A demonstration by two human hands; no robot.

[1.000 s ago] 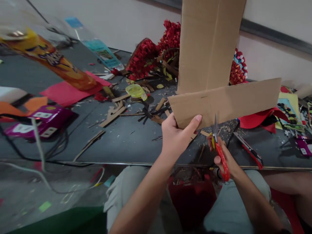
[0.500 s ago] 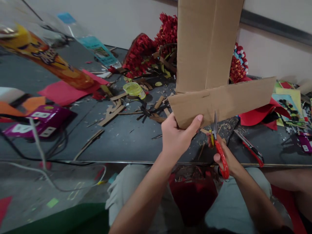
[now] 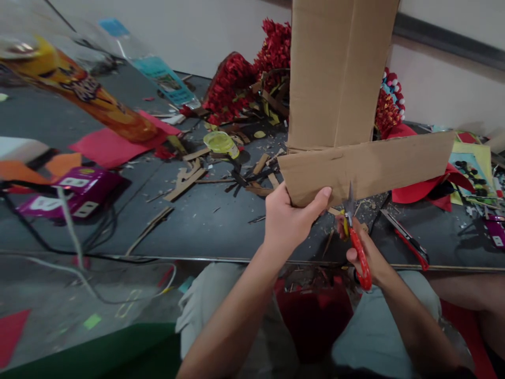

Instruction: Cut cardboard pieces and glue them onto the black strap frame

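My left hand (image 3: pixel 290 221) grips the lower left corner of a long cardboard strip (image 3: pixel 379 166), thumb on the front face and fingers behind. In my right hand (image 3: pixel 365 250) is a pair of scissors (image 3: pixel 358 247) with red and yellow handles. Their blades point up at the strip's lower edge, right of my left thumb, with one blade in front of the cardboard. Behind the strip stands a tall cardboard panel (image 3: pixel 339 73), its lower end hidden by the strip. A red utility knife (image 3: pixel 408 239) lies on the table to the right of my right hand.
Cardboard scraps (image 3: pixel 187 181) and a small yellow tub (image 3: pixel 221 145) lie on the dark table (image 3: pixel 205 226). Further left are an orange bottle (image 3: pixel 90 97), a clear bottle (image 3: pixel 161 79) and a purple power strip (image 3: pixel 77 192) with cables. Red paper-covered pieces (image 3: pixel 232 87) stand behind; red felt (image 3: pixel 422 187) lies right.
The view has shifted slightly, so the scene sits a little further right. My hands, the cardboard strip and the scissors keep nearly the same positions relative to one another.
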